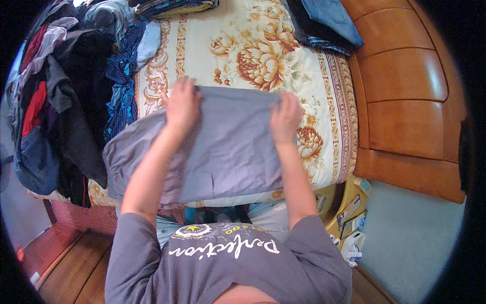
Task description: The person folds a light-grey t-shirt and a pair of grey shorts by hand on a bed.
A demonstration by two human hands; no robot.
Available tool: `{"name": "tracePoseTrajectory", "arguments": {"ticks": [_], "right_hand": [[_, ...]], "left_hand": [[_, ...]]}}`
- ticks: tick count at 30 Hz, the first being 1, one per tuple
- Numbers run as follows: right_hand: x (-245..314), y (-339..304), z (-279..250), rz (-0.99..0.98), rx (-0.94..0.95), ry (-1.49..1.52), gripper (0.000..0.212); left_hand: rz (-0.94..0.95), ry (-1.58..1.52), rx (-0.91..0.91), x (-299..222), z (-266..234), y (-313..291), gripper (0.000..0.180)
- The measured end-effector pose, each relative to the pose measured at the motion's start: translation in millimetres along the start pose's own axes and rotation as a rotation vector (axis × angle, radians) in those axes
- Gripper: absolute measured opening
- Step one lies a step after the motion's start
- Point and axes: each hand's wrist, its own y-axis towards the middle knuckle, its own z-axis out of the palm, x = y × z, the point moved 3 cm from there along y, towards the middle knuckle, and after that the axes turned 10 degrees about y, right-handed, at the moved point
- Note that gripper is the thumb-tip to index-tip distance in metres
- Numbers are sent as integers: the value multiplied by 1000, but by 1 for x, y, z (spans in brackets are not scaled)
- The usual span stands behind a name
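Note:
A grey garment of thin woven cloth lies spread crosswise along the near side of the bed. Its left part bunches into loose wrinkles, while the right part is flatter and squared off. Over its far edge rests my left hand, slightly blurred, with fingers stretched out and thumb apart. My right hand lies on the far right corner, its fingers extended over the edge onto the sheet. Both palms face down on the cloth. The frame does not show the garment's kind clearly.
A heap of dark and coloured clothes covers the bed's left side. Folded jeans lie at the far right on the floral bedsheet. A brown padded headboard borders the right. Below it stands a yellowish shelf with small items.

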Motion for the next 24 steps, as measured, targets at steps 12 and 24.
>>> {"name": "tracePoseTrajectory", "arguments": {"ticks": [12, 24], "right_hand": [[-62, -52, -5, 58, 120, -330, 61], [-7, -207, -55, 220, 387, -361, 82]], "left_hand": [[14, 220, 20, 35, 15, -74, 57], [-134, 307, 145, 121, -20, -273, 58]]}}
